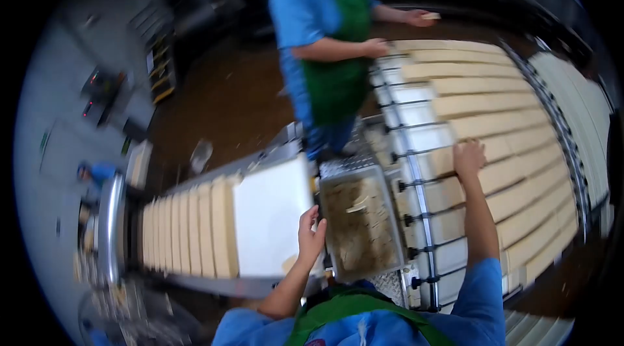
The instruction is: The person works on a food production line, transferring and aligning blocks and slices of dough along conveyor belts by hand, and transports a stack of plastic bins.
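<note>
My left hand (311, 234) is raised beside the end of the white belt (270, 213), fingers apart and nothing visible in it. It hovers near the rim of a grey metal bin (329, 242) that holds brownish scraps. On the right, my right hand (469, 159) lies over the rows of pale yellow slabs (500, 124), touching them near the left ends. Its fingers look spread, somewhat blurred, and no slab is lifted in them. A metal rail (416, 196) with black knobs runs along the near side of those rows.
Upright pale slabs (198, 229) stand in a row on the left belt. Across from me, a co-worker (328, 47) in a green apron holds a small pale piece (430, 16) over the slabs. A steel roller (114, 229) is at far left; a chain conveyor edge (552, 115) bounds the right.
</note>
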Tool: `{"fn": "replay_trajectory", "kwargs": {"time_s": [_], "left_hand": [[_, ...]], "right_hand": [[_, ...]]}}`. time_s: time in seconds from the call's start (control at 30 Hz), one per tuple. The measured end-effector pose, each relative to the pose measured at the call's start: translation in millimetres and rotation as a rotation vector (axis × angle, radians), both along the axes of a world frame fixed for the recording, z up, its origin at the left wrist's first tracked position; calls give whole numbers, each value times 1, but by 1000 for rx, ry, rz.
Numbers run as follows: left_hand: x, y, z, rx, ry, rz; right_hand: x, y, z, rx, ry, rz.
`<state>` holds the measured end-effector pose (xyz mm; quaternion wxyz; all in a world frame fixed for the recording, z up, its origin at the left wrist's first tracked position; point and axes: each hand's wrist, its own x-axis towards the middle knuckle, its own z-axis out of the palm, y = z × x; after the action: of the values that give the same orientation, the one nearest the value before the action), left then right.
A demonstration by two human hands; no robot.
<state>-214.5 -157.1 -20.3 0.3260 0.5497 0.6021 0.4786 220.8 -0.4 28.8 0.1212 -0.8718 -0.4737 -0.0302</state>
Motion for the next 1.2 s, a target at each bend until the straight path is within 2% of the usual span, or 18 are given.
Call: {"fn": "replay_trajectory", "kwargs": {"time_s": [0.07, 0.13, 0.17, 0.27, 0.3, 0.37, 0.53, 0.63, 0.8, 1.0, 1.07, 1.13, 1.17, 1.2], "left_hand": [[-44, -29, -3, -7, 107, 166], [-91, -57, -15, -13, 252, 352], [-114, -71, -18, 44, 353, 429], [-176, -111, -36, -242, 616, 731], [-190, -122, -35, -252, 610, 751], [-213, -139, -31, -521, 593, 951], [-252, -162, -39, -566, 465, 869], [-258, -161, -42, -475, 384, 725], [-267, -159, -31, -478, 344, 605], [-279, -151, -7, -589, 416, 432], [-280, -143, 11, -769, 382, 374], [-281, -144, -4, -761, 461, 349], [-280, -140, 2, -807, 448, 333], [-276, -141, 1, -741, 478, 369]], "right_hand": [[-50, -1, -10, -12, 2, 169], [-99, -7, -29, 127, -70, 379], [-127, -9, -34, 113, -45, 476], [-214, -18, -49, 115, -12, 746], [-246, -22, -54, 92, 9, 814], [-315, -33, -49, -67, 39, 878], [-472, -49, -52, -288, 124, 1043], [-552, -51, -52, -373, 117, 1041], [-653, -35, -52, -365, 96, 1051], [-713, -11, -50, -377, 135, 1039], [-719, -11, -58, -390, 68, 1051], [-716, -13, -54, -459, 143, 1025], [-710, -14, -54, -424, 169, 986], [-702, -15, -54, -380, 193, 930]]}}
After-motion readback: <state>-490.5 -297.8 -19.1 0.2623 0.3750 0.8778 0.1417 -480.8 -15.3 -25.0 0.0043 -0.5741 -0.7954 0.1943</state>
